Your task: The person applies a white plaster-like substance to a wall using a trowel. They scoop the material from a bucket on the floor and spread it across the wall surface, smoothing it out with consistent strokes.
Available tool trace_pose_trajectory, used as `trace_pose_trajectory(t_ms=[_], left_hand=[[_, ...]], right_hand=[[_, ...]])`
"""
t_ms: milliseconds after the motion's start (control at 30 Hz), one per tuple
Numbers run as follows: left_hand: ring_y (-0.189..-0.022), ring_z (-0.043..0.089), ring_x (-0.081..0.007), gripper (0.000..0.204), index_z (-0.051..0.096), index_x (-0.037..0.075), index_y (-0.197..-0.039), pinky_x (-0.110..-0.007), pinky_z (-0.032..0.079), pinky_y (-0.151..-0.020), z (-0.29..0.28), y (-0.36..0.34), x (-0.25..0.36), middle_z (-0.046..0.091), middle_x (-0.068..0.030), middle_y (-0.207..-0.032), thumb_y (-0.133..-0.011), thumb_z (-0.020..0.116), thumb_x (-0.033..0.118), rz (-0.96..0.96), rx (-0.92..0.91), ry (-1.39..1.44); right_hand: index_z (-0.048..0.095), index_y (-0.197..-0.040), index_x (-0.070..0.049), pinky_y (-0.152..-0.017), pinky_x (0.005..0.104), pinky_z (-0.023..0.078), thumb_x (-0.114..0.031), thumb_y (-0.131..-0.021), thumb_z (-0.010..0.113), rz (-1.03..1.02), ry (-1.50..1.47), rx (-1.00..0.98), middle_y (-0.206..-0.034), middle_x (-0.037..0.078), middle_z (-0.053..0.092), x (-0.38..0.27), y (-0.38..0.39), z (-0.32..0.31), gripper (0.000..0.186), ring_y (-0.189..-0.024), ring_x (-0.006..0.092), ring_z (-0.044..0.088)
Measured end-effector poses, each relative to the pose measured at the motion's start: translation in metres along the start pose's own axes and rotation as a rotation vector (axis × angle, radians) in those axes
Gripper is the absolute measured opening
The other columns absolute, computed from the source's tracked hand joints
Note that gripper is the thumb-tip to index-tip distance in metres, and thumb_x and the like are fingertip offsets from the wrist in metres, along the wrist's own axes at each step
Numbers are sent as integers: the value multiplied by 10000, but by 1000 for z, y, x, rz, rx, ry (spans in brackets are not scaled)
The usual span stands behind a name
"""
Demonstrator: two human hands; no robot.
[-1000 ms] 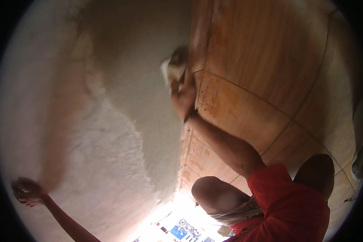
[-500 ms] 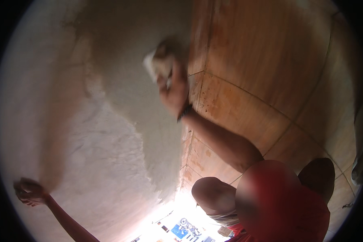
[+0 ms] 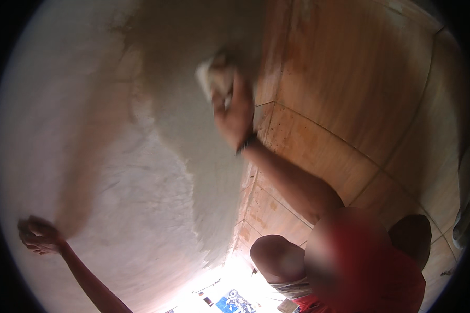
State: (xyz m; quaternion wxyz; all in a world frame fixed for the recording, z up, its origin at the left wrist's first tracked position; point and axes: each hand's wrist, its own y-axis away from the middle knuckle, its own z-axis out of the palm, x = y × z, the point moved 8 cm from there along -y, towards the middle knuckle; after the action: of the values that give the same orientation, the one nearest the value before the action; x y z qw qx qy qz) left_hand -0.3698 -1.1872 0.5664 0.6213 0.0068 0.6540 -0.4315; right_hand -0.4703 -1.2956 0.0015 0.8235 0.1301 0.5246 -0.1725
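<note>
My right hand, with a dark band at the wrist, grips a pale, sponge-like block. The block is blurred by motion, so its exact kind cannot be told. It is against a grey, damp-looking plaster patch on the wall, close to the edge where the orange-brown tiles begin. At the far left, my left hand rests at the paler wall surface with its fingers curled. Nothing shows in that hand, and its shadow stretches up the wall.
Large orange-brown tiles with dark joints cover the right side, meeting the plaster along a narrow tile strip. My bent knee and red clothing fill the lower right. Bright light comes from the bottom, around a blue picture.
The view has shifted a little, so wall and tiles sit further right. My right hand still holds the pale block in nearly the same spot on the grey patch. My left hand stays put.
</note>
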Motion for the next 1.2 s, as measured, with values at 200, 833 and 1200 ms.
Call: trace_pose_trajectory(t_ms=[200, 833, 1200], left_hand=[[-1209, 435, -299, 591, 441, 206, -1347, -552, 339, -942, 15, 13, -14, 478, -44, -1318, -909, 407, 601, -23, 8, -39], [-1214, 437, -287, 544, 489, 220, -1312, -543, 349, -946, 15, 13, -5, 480, -51, -1320, -904, 453, 579, 0, 18, 49], [-1240, 410, -283, 590, 483, 205, -1317, -531, 329, -973, 20, 14, 0, 473, -47, -1330, -907, 383, 616, -34, -23, 12]], right_hand=[[455, -1273, -63, -876, 481, 383, -65, -790, 593, -265, 21, -344, -1073, 186, 522, -106, -16, 52, 503, -984, 326, 512], [400, -1289, 39, -892, 438, 436, -144, -884, 560, -410, 161, 107, -1136, 247, 542, -92, -191, 21, 472, -1030, 381, 532], [353, -1368, -16, -877, 425, 421, -162, -830, 645, -195, -19, -337, -1124, 168, 518, -44, 65, 32, 629, -1034, 300, 507]])
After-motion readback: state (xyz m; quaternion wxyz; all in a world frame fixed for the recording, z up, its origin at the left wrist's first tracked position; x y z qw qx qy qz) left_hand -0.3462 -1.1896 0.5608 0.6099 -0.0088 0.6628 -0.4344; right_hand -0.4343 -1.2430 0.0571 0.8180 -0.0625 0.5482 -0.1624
